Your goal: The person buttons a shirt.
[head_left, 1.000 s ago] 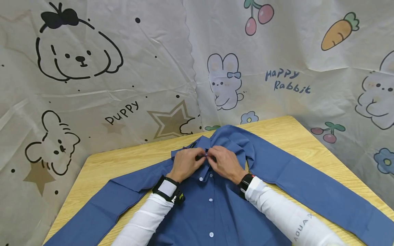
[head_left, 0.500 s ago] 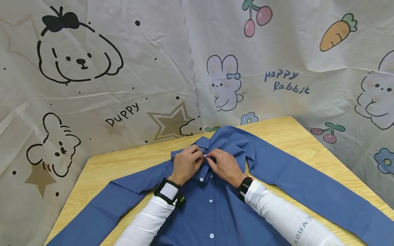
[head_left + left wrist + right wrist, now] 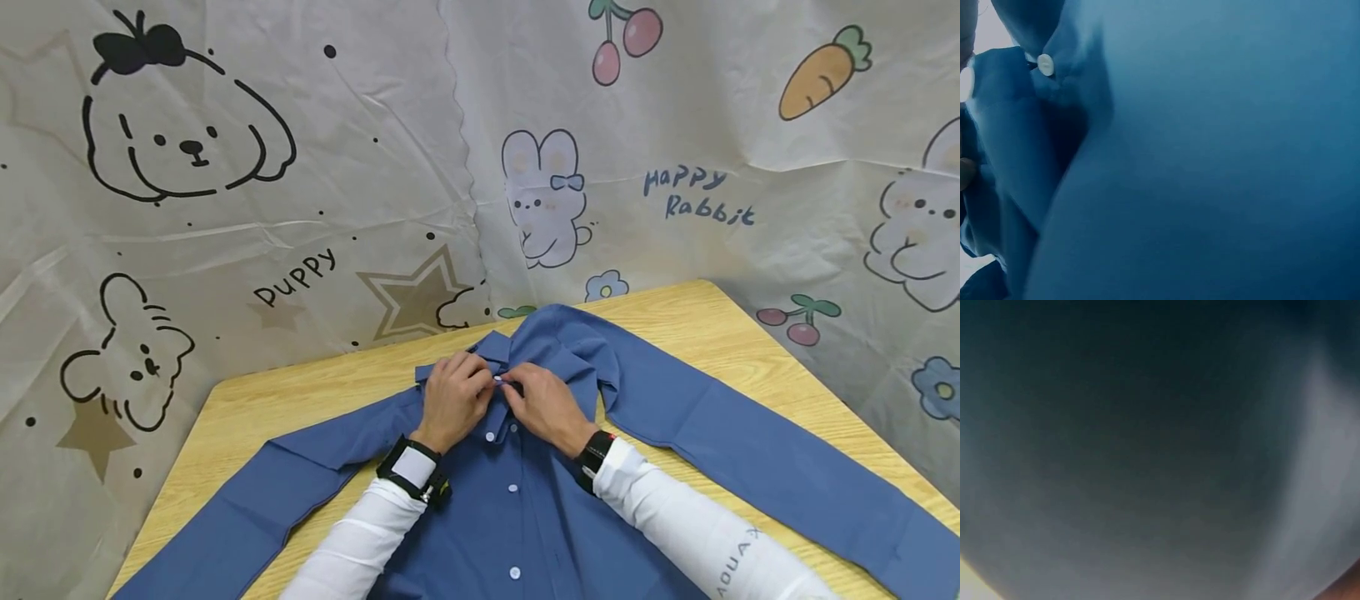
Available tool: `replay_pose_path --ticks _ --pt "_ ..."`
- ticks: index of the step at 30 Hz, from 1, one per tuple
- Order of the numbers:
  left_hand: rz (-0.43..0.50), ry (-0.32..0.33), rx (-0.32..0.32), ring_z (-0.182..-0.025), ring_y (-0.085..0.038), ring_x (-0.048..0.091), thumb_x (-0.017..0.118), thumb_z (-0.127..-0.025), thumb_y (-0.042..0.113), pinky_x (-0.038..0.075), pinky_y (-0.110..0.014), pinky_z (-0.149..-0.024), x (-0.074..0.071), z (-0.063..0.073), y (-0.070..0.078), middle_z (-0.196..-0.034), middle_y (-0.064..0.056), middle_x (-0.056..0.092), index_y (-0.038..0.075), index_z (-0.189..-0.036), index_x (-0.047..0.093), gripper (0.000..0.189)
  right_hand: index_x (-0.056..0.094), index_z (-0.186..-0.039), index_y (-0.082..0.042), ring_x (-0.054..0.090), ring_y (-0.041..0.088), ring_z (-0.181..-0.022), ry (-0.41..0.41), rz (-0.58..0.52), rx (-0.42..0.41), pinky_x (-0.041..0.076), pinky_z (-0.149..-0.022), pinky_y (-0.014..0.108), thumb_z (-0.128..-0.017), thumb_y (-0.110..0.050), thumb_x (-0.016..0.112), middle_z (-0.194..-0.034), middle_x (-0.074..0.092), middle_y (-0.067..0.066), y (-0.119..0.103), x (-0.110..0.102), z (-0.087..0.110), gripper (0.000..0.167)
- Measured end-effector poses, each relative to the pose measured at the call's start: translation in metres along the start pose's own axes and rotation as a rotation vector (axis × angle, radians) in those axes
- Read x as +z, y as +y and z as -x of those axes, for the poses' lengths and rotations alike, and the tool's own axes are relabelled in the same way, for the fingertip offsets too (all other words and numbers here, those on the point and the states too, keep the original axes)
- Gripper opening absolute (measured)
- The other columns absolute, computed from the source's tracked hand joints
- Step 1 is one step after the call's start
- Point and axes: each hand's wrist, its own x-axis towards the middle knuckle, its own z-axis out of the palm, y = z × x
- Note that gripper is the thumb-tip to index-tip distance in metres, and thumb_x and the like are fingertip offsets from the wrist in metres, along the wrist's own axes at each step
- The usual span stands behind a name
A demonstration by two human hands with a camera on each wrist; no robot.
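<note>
A blue long-sleeved shirt (image 3: 480, 517) lies front up with its sleeves spread to both sides. At its collar, my left hand (image 3: 453, 400) and my right hand (image 3: 547, 404) meet fingertip to fingertip. Both pinch the shirt's front edge there, around a small white button (image 3: 498, 379). Below them, another white button (image 3: 490, 437) sits on the collar tip, and more run down the front. The left wrist view shows blue cloth close up with a white button (image 3: 1045, 65) and a bit of fingertip (image 3: 966, 173) at the left edge. Blurred cloth fills the right wrist view.
The shirt lies on a wood-grain table (image 3: 285, 392). Behind and beside the table hangs a pale curtain (image 3: 390, 125) printed with cartoon animals. The right sleeve (image 3: 750, 433) in view reaches the table's right edge, and the other sleeve (image 3: 247, 500) runs to the front left.
My left hand has turned slightly, its knuckles rising over the collar and covering more of it. The right hand has shifted a little left. Both still pinch at the collar, and the white button shows more clearly.
</note>
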Motion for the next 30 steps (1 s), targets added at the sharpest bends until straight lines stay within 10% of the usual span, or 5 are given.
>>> replay_pose_path --ticks 16,23,30 --pt "0.090 -0.111 -0.243 -0.050 -0.009 0.047 0.071 -0.081 0.010 0.039 -0.029 -0.043 -0.011 0.003 -0.007 -0.070 0.005 0.049 0.013 -0.088 0.067 0.009 0.070 -0.111 -0.009 0.061 0.019 -0.100 0.008 -0.151 0.135 0.049 -0.085 0.037 -0.096 -0.021 0.058 -0.108 0.066 0.004 0.006 -0.006 0.003 0.023" --pt "0.227 -0.270 -0.241 -0.059 -0.005 0.049 0.070 -0.081 0.012 0.041 -0.025 -0.051 -0.023 0.015 -0.001 -0.072 0.008 0.052 0.014 -0.083 0.060 0.010 0.071 -0.105 -0.009 0.061 0.013 -0.084 0.117 -0.198 0.172 0.050 -0.072 0.035 -0.098 -0.021 0.055 -0.098 0.066 0.000 0.010 -0.015 0.010 0.022" --pt "0.344 -0.466 -0.276 -0.066 -0.005 0.052 0.070 -0.084 0.025 0.044 -0.025 -0.059 -0.032 0.026 0.005 -0.083 0.008 0.058 0.019 -0.097 0.069 0.015 0.072 -0.098 -0.014 0.059 0.009 -0.072 0.028 -0.162 0.194 0.048 -0.065 0.032 -0.096 -0.022 0.056 -0.091 0.067 -0.004 0.011 -0.022 0.016 0.018"
